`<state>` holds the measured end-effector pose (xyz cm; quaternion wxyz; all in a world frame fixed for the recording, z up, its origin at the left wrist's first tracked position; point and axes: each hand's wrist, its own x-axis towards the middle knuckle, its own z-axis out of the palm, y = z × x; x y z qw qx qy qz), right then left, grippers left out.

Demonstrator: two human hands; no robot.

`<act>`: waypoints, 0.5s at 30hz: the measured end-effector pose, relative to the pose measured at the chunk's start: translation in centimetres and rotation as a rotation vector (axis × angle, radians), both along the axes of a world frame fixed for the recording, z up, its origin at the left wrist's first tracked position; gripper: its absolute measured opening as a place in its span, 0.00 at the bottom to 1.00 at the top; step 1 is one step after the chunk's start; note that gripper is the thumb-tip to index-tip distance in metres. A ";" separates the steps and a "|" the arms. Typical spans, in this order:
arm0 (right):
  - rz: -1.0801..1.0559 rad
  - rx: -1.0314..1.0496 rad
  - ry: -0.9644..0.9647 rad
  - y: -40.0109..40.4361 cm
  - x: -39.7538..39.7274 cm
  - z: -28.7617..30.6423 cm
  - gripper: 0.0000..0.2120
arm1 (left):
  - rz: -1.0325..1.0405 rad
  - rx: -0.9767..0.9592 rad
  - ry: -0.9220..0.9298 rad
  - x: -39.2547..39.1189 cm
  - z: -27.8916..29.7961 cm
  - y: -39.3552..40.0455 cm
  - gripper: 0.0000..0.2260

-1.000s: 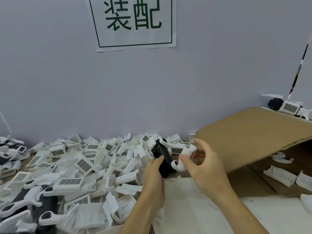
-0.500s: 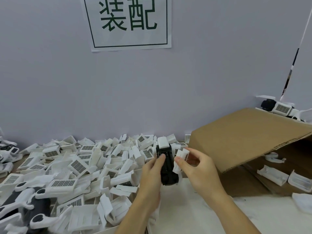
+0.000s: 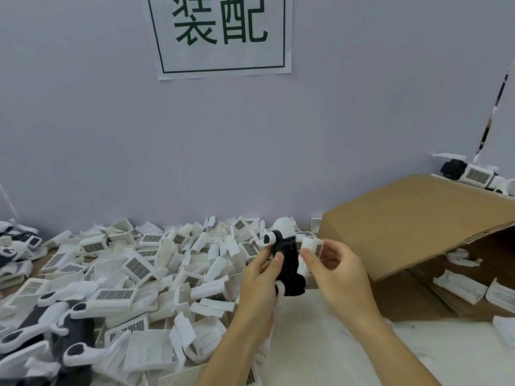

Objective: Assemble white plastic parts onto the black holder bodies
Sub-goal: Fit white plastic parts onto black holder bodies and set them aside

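Loose white parts (image 3: 133, 267) litter the bench. Left hand (image 3: 260, 277) grips the black body (image 3: 288, 261) upright; right hand (image 3: 331, 267) pinches a white part (image 3: 310, 246) against its side. Misaligned pressing could jam or pop it loose.

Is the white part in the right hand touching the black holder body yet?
Touching. The head view shows the white part, pinched by the right hand, butted against the right side of the black holder body, no gap visible.

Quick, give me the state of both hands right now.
Left hand: grips the black holder body.
Right hand: pinches a white plastic part against the body's right side.
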<state>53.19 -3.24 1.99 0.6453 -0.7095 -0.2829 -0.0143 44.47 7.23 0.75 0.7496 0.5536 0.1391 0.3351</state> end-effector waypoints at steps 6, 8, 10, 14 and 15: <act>0.017 -0.057 -0.059 0.2 -0.3 -0.1 0.19 | -0.037 0.026 -0.002 -0.1 0.2 -0.2 0.16; 0.020 -0.058 -0.093 0.2 -0.3 -0.2 0.17 | -0.058 0.045 0.009 -0.2 0.3 -0.2 0.17; 0.017 -0.064 -0.121 0.2 -0.3 -0.3 0.15 | -0.079 0.063 0.031 -0.2 0.2 -0.1 0.19; -0.004 -0.063 -0.128 0.2 -0.2 -0.3 0.14 | -0.128 0.076 0.029 -0.1 0.1 -0.2 0.24; -0.001 -0.062 -0.128 0.3 -0.3 -0.2 0.13 | -0.132 0.071 0.032 -0.1 0.1 -0.2 0.24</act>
